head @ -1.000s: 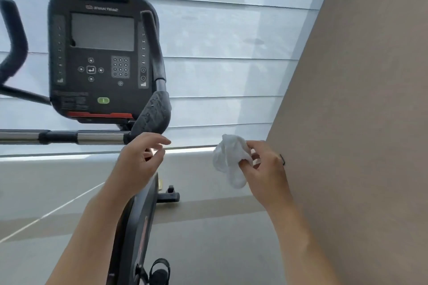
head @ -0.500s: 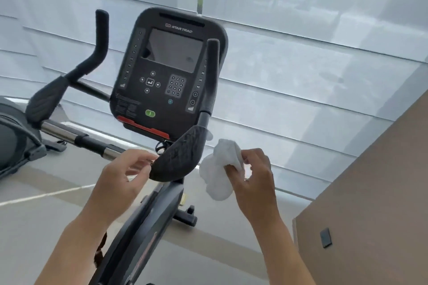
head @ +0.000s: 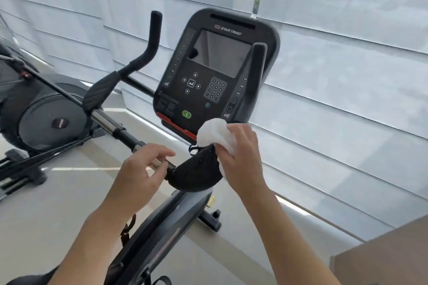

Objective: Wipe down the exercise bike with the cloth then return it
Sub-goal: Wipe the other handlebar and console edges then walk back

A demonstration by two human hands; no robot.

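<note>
Head view: the right hand grips the white cloth, pressing it on the exercise bike's right elbow pad, just below the console. Left of that pad, the left hand hovers with loosely curled fingers, holding nothing.

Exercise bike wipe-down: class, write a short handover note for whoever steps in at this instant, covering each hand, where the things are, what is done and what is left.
Right hand: holds the white cloth, pressing it on the right elbow pad of the exercise bike.
Left hand: holds nothing, fingers loosely curled by the chrome bar.
Done: cloth brought to the bike.
Left: as far as this view shows, the console, handlebars, frame, then returning the cloth.
</note>
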